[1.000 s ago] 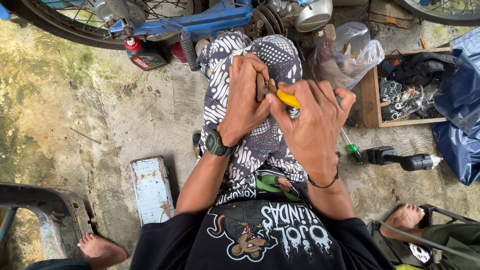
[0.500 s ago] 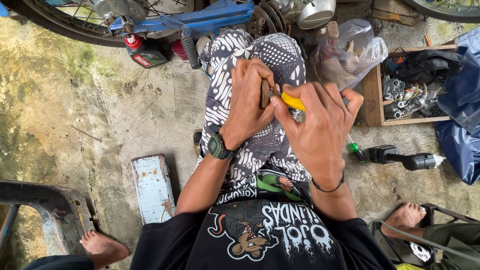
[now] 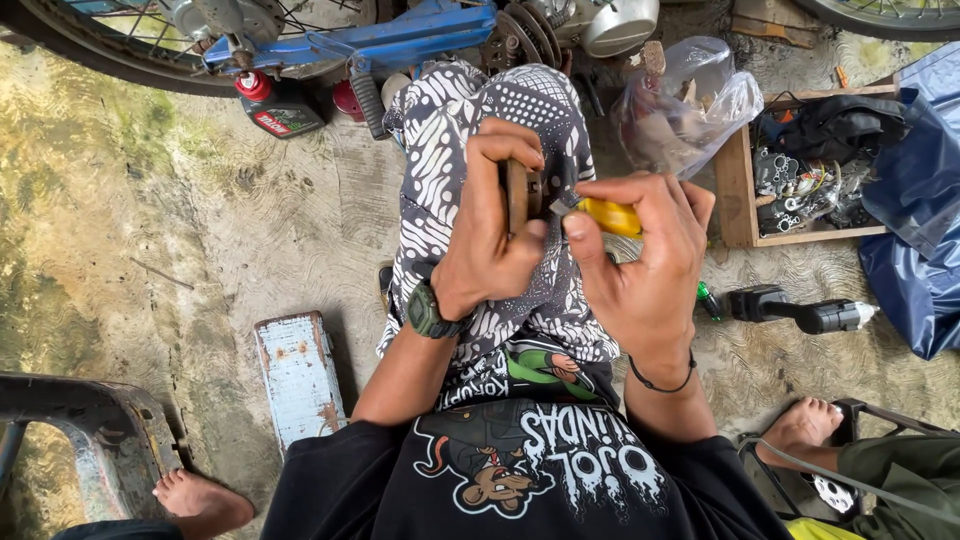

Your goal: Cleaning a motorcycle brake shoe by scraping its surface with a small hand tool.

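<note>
— What are the hands doing?

— The left hand [image 3: 490,235], just above the middle of the frame, is closing tightly around a small brown disc-shaped part [image 3: 517,193], holding it on edge. The right hand [image 3: 640,265] is gripping a yellow-handled tool [image 3: 610,216] with curled fingers, and its metal tip is pointing left, meeting the part's edge.

— How is the part looking?

— Flat, round, dull brown, rust-coloured along the rim. Most of it is hiding behind the fingers, so its face cannot be made out.

— Where is all this sitting?

— Over the person's knee, which is wearing black-and-white patterned cloth [image 3: 450,160]. A dark wristwatch [image 3: 428,311] is circling the left wrist, a thin black band [image 3: 660,382] the right.

— And further out?

— A blue motorcycle frame [image 3: 420,30] and wheel are running along the top edge, with a black oil bottle [image 3: 280,108] lying beneath it at upper left. A clear plastic bag [image 3: 690,105] is slumping beside a wooden tray [image 3: 738,190] of small parts at upper right. A black power tool [image 3: 800,310] is lying on the concrete at right, and a worn pale-blue block [image 3: 298,375] at lower left. Someone else's bare foot [image 3: 800,430] is showing at lower right.
</note>
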